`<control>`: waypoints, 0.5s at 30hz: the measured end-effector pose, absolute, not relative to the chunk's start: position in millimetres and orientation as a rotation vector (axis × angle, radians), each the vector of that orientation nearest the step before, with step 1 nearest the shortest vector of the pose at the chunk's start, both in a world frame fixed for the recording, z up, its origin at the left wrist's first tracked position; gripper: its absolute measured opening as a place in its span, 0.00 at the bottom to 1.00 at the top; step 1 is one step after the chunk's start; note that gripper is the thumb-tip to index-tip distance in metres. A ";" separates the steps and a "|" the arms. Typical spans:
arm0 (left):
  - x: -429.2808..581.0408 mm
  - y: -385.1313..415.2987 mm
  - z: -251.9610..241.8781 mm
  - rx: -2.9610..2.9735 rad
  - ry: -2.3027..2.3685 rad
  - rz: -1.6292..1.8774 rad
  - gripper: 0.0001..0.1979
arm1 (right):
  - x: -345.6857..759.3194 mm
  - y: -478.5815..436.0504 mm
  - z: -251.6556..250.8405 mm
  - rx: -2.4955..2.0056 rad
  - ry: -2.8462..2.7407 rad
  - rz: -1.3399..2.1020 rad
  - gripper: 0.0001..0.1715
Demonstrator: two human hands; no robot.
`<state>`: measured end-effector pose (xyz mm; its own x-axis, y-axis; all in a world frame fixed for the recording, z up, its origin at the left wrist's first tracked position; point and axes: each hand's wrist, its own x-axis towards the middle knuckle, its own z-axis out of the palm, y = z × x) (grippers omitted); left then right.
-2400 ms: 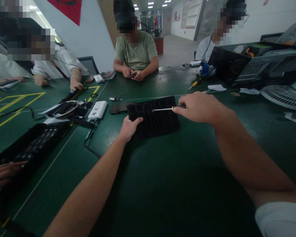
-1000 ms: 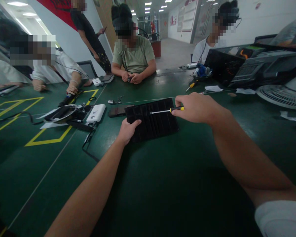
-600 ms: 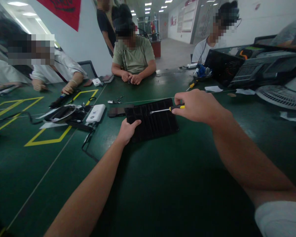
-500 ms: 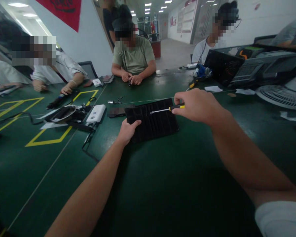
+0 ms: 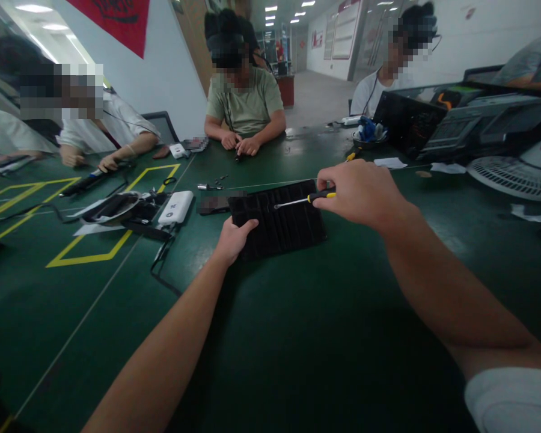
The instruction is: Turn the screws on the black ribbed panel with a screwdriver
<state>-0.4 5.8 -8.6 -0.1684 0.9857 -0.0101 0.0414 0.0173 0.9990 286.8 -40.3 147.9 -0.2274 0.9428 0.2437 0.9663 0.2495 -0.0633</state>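
Note:
My left hand (image 5: pixel 234 239) grips the left edge of a black ribbed plastic panel (image 5: pixel 293 225), thumb on its top face. The panel is tilted over the green table, its far side higher. My right hand (image 5: pixel 360 193) is closed round the black-and-yellow handle of a screwdriver (image 5: pixel 293 203). The metal shaft points left across the panel, and its tip lies over the panel's middle; whether it touches, I cannot tell. Just behind the panel's left corner is a dark flat object (image 5: pixel 213 205), partly blurred out.
Small metal parts (image 5: pixel 210 186) lie beyond the panel. To the left are a white power bank (image 5: pixel 176 207) and a cluttered black tray (image 5: pixel 117 210) with cables. A white fan (image 5: pixel 505 174) and a computer case (image 5: pixel 487 126) stand right. Co-workers sit around the green table (image 5: pixel 270 337).
My hands, the panel and the screwdriver have barely moved. At the left, a co-worker's hand has shifted left with a dark long tool.

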 end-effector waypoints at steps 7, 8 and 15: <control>-0.7 5.2 -8.8 1.135 1.357 1.300 0.24 | 287.6 -39.6 145.5 -1.847 -2.310 -0.138 0.20; -0.6 5.1 -8.7 1.134 1.359 1.300 0.24 | 287.8 -39.4 144.9 -1.852 -2.313 -0.137 0.21; 0.1 5.6 -8.0 1.149 1.355 1.301 0.24 | 285.9 -39.0 142.9 -1.862 -2.317 -0.143 0.27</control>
